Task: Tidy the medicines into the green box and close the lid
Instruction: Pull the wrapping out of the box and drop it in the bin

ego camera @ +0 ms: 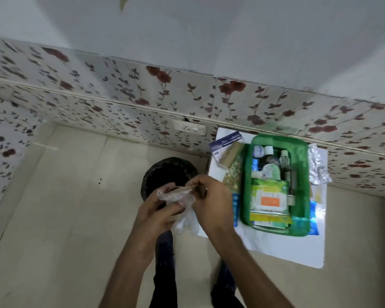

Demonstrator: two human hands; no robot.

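Both hands busy with a clear plastic bag (pixel 182 205) over the black bin (pixel 169 174); green box (pixel 307 185) open on the white table (pixel 287 250), no lid seen.

Your left hand (pixel 156 210) cups the bag from below; your right hand (pixel 211 196) pinches a brownish strip (pixel 182 189) at its mouth, what it is unclear. Judgement: draw the strip out slowly, keep the bag over the bin. The box is crowded with bottles and cartons, so little slot room remains. Foil blister strips (pixel 318 165) overhang the table's right edge against the wall; loose cartons (pixel 226 148) lie left of the box. Approach from the free front edge.
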